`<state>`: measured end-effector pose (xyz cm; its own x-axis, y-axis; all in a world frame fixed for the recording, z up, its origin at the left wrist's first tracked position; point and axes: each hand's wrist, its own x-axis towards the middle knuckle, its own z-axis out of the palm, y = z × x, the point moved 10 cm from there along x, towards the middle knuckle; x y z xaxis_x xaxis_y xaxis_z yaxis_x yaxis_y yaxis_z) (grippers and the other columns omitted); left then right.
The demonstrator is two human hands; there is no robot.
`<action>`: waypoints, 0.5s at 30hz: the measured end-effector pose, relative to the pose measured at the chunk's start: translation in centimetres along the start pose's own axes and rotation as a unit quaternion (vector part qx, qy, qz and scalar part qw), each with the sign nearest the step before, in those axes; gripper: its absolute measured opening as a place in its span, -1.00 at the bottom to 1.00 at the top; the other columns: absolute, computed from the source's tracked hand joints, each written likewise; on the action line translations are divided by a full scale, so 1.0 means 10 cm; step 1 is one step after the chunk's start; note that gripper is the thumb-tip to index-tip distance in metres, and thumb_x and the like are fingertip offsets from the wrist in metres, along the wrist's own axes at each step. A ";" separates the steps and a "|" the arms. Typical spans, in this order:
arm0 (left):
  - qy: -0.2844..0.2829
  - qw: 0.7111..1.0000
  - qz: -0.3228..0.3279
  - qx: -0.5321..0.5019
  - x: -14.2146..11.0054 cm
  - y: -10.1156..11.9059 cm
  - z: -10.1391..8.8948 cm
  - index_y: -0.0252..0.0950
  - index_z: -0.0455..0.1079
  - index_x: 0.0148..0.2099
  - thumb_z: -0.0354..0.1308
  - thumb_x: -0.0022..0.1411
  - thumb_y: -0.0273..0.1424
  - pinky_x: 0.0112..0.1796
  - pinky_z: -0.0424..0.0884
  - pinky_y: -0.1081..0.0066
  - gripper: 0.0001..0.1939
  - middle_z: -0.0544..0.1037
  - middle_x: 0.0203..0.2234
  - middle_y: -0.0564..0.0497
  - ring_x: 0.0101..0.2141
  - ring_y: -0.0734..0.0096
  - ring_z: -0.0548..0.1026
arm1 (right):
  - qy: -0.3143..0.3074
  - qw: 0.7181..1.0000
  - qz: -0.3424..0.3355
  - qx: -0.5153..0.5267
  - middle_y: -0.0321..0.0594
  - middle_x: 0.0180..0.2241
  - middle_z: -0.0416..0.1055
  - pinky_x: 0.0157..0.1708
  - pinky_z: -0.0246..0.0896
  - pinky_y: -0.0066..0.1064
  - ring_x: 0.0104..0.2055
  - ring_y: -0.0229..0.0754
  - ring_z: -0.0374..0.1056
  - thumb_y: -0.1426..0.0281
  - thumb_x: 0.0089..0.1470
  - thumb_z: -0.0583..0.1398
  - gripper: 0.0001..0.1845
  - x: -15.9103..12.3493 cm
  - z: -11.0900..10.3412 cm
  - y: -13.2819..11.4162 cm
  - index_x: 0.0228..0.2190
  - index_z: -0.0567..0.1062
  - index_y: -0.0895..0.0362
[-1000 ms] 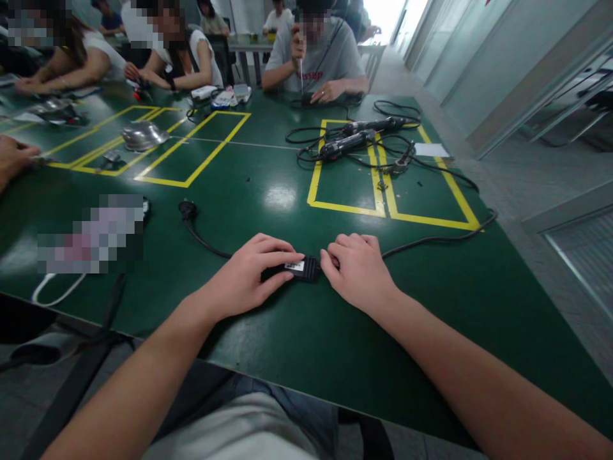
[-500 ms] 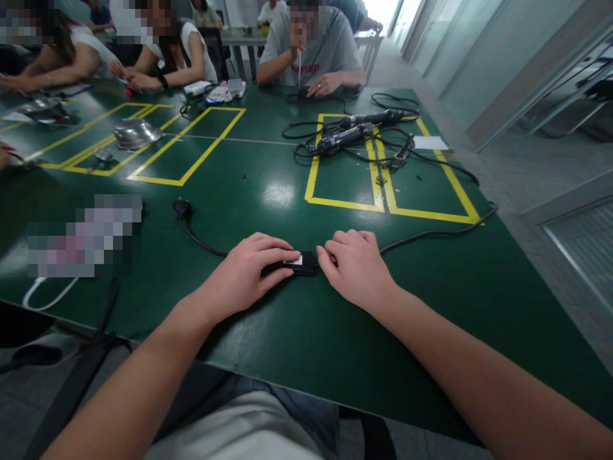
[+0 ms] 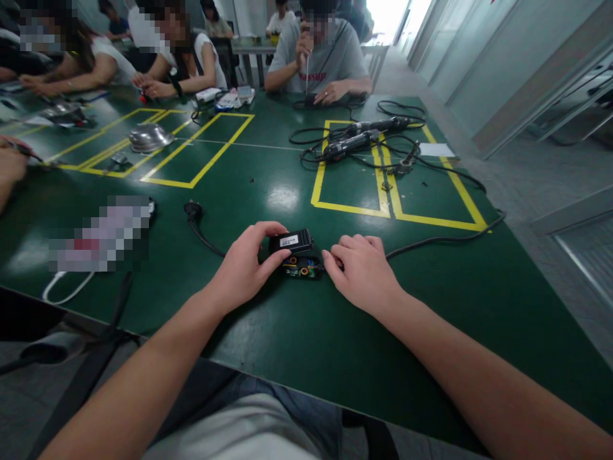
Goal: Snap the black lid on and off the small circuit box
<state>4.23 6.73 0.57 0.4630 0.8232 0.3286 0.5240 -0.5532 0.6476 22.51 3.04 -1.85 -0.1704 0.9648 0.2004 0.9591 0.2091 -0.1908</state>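
Observation:
In the head view, my left hand (image 3: 243,267) pinches the black cover (image 3: 302,240) of a small power adapter, a white label on its top. The cover is lifted and tilted above the adapter's lower part, where a circuit board (image 3: 302,268) with copper coils shows. My right hand (image 3: 360,267) is closed at the adapter's right end, its fingertips around the black cable (image 3: 440,241) there; the exact grip is partly hidden. On the left side a cord runs out from behind my left hand to a black plug (image 3: 193,211).
Electric screwdrivers (image 3: 352,144) and tangled cables lie across yellow tape outlines at the back right. A metal bowl (image 3: 151,137) sits further left. A blurred pinkish item (image 3: 105,233) with a white loop lies at my left. Co-workers (image 3: 318,70) sit across the green table (image 3: 383,364).
My left hand has raised the cover off the adapter, exposing the circuit board. My right hand stays at the cable end. The whole view has shifted slightly.

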 end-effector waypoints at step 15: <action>-0.016 0.962 -0.006 0.273 0.03 -0.09 -0.06 -0.24 0.59 -0.38 0.06 0.56 -0.10 -0.19 0.47 0.11 -0.48 0.55 -0.32 -0.14 -0.25 0.10 0.47 | -0.009 1.000 -0.011 0.020 -0.12 -0.36 0.47 -0.04 0.02 -0.11 -0.26 -0.08 0.27 0.28 0.48 0.03 -0.50 -0.02 -0.02 -0.01 -0.45 0.58 0.12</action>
<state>3.53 7.54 0.50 0.4714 0.8307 0.2962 0.8232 -0.5350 0.1900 22.53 2.78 -1.66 -0.1954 0.9627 0.1873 0.9454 0.2357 -0.2252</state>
